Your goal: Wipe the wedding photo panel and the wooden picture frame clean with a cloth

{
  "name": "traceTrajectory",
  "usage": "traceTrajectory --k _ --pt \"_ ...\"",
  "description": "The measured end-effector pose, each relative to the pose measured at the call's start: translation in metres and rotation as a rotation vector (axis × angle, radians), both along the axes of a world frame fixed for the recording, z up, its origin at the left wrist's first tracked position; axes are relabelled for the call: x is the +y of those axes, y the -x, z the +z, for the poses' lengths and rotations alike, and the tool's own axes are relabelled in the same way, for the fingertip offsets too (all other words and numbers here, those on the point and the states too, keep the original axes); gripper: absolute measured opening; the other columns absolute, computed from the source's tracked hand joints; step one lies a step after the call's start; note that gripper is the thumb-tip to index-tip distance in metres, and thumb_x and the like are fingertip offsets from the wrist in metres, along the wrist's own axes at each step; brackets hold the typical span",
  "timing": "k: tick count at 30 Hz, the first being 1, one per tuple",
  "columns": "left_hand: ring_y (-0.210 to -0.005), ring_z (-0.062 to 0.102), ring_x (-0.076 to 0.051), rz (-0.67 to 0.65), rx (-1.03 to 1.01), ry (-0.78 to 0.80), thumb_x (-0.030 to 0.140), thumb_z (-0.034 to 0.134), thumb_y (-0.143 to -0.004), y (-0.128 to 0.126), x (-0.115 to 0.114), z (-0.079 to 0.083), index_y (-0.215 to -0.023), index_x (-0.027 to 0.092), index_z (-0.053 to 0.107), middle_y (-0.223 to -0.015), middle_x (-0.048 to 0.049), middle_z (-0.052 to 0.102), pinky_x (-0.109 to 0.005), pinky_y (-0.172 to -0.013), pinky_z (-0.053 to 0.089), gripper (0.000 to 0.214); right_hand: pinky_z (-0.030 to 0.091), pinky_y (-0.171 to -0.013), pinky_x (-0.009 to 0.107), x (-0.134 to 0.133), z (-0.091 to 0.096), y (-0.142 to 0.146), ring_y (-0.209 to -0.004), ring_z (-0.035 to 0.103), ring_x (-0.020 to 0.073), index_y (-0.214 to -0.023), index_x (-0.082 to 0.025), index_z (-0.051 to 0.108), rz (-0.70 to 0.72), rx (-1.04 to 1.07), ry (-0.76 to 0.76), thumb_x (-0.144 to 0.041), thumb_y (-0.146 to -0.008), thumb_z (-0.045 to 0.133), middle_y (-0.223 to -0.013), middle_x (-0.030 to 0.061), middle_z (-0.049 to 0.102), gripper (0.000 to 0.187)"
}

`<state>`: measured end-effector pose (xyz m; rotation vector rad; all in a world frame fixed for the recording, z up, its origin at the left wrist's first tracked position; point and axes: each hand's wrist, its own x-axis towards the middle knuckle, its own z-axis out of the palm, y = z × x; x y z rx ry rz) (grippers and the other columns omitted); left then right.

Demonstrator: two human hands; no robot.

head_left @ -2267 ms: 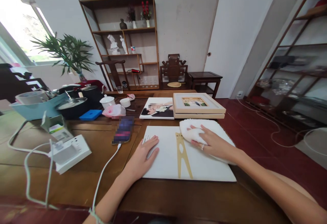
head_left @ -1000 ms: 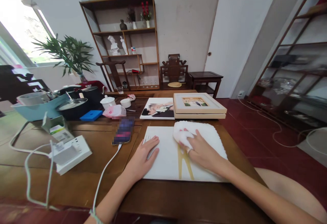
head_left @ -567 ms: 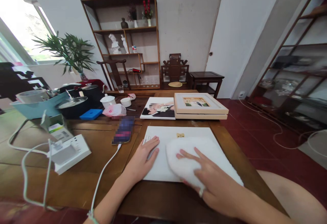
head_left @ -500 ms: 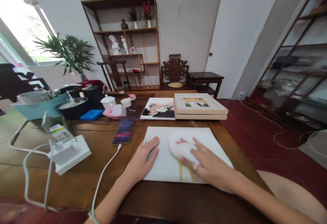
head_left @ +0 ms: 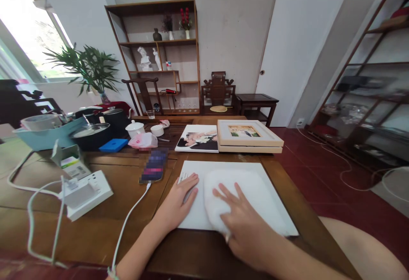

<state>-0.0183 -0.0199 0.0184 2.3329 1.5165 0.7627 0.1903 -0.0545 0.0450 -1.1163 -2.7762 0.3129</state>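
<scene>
A white board (head_left: 275,203), the back of a picture frame, lies flat on the wooden table (head_left: 128,186) in front of me. My left hand (head_left: 179,201) rests flat on its left edge, fingers stretched out. My right hand (head_left: 239,218) presses a white cloth (head_left: 223,190) onto the board near its front edge, fingers spread over the cloth. The cloth and hand hide the board's wooden stand.
Two stacked light wooden frames (head_left: 249,137) and an unframed photo print (head_left: 198,137) lie behind the board. A phone (head_left: 154,165) with a white cable, a white power strip (head_left: 86,192), a pink pouch (head_left: 142,140), cups, pots and a blue tub (head_left: 47,133) crowd the left side.
My right hand has wiped the cloth over the board, from the far right corner toward the middle and then down to the front edge. My left hand has stayed put.
</scene>
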Motion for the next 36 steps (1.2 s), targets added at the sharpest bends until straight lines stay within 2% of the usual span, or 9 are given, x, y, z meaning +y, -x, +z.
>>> traceTrajectory --k 3,6,11,17,19,23,28,32,36 --pt "-0.124 0.044 -0.023 -0.007 0.008 -0.003 0.027 0.04 -0.089 0.0 0.0 0.001 -0.12 0.021 0.056 -0.129 -0.0076 0.053 -0.05 -0.106 0.029 0.035 0.017 -0.101 0.066 -0.024 -0.008 0.002 -0.131 0.023 0.038 -0.074 -0.017 0.07 0.106 0.015 0.008 -0.016 -0.072 0.053 -0.139 0.0157 0.036 0.017" --pt "-0.124 0.044 -0.023 -0.011 0.002 0.001 0.026 0.039 -0.089 0.0 0.0 0.001 -0.12 0.021 0.056 -0.129 -0.0077 0.053 -0.05 -0.107 0.028 0.035 0.018 -0.103 0.062 -0.027 -0.008 0.0 -0.13 0.026 0.0346 -0.077 -0.018 0.07 0.149 0.044 0.009 -0.014 -0.071 0.053 -0.138 0.0137 0.039 0.018" --pt "-0.125 0.043 -0.023 -0.002 -0.001 0.018 0.03 0.039 -0.09 0.001 0.0 -0.001 -0.12 0.021 0.055 -0.13 -0.0073 0.053 -0.05 -0.108 0.026 0.036 0.012 -0.11 0.046 0.016 0.008 -0.006 -0.131 0.028 0.0224 -0.094 -0.012 0.066 -0.033 0.099 -0.022 -0.018 -0.08 0.046 -0.127 0.0182 0.052 0.026" --pt "-0.127 0.041 -0.023 0.003 -0.025 0.035 0.032 0.034 -0.092 0.001 -0.002 0.0 -0.124 0.02 0.052 -0.132 -0.0063 0.051 -0.047 -0.108 0.026 0.039 0.016 -0.106 0.05 0.063 0.01 0.009 -0.13 0.03 0.0251 -0.1 -0.011 0.063 -0.148 0.106 -0.092 -0.022 -0.089 0.034 -0.118 0.0165 0.06 0.034" --pt "-0.13 0.035 -0.022 0.007 -0.069 0.013 0.033 0.031 -0.093 0.001 -0.002 0.0 -0.129 0.02 0.046 -0.137 -0.0056 0.045 -0.044 -0.109 0.025 0.041 0.013 -0.106 0.051 0.06 0.008 0.015 -0.132 0.026 0.0264 -0.098 -0.011 0.064 -0.082 0.085 -0.105 -0.02 -0.083 0.04 -0.126 0.0173 0.053 0.03" --pt "-0.137 0.02 -0.018 -0.014 -0.132 -0.044 0.032 0.029 -0.094 0.004 -0.002 -0.003 -0.139 0.021 0.031 -0.148 -0.0036 0.026 -0.038 -0.112 0.02 0.046 0.003 -0.109 0.047 0.038 0.009 0.02 -0.133 0.022 0.0246 -0.088 -0.01 0.067 0.235 0.064 -0.067 -0.016 -0.071 0.05 -0.132 0.0183 0.047 0.025" --pt "-0.135 0.024 -0.019 -0.011 -0.114 -0.002 0.033 0.025 -0.094 0.004 -0.002 -0.003 -0.137 0.018 0.034 -0.145 -0.0054 0.031 -0.043 -0.11 0.022 0.046 0.001 -0.111 0.039 0.008 0.023 0.009 -0.131 0.029 0.0208 -0.089 -0.014 0.067 0.452 0.051 0.037 -0.016 -0.067 0.054 -0.133 0.0136 0.048 0.025" --pt "-0.127 0.04 -0.021 -0.006 -0.042 0.05 0.033 0.026 -0.094 0.002 -0.002 0.0 -0.13 0.018 0.046 -0.135 -0.0072 0.047 -0.047 -0.109 0.023 0.044 0.011 -0.11 0.034 -0.005 0.03 -0.007 -0.125 0.039 0.0208 -0.084 -0.013 0.066 0.244 0.034 0.111 -0.017 -0.071 0.051 -0.126 0.0177 0.053 0.02" --pt "-0.126 0.041 -0.022 -0.023 0.007 0.039 0.031 0.035 -0.091 0.002 -0.001 0.0 -0.125 0.019 0.051 -0.132 -0.0072 0.05 -0.048 -0.109 0.024 0.04 0.02 -0.106 0.037 0.003 0.027 -0.012 -0.114 0.05 0.0231 -0.086 -0.016 0.064 0.006 0.027 0.055 -0.019 -0.08 0.045 -0.107 0.0146 0.064 0.021"
